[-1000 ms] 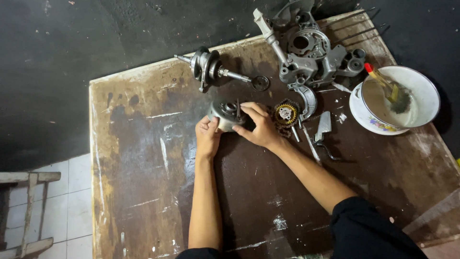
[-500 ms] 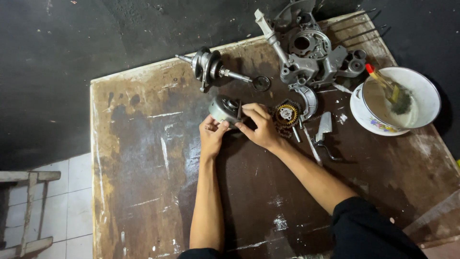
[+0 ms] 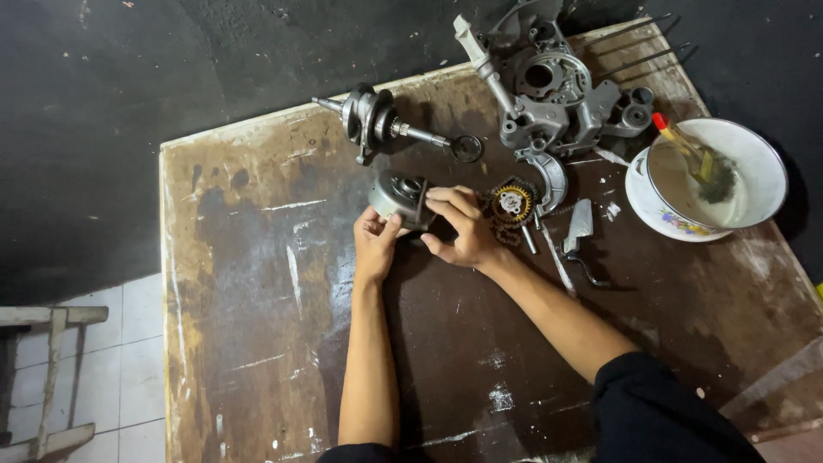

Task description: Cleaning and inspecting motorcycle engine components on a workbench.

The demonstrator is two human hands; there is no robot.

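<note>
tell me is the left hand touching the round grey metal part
Touching. The head view shows the left hand gripping the lower left edge of the round grey metal part, thumb and fingers pressed on it, while the right hand holds its other side.

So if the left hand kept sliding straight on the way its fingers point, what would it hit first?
The left hand points up the table and already touches the round grey metal part. Past that, the next thing in line looks like the crankshaft, though depth is hard to judge from above.
</note>
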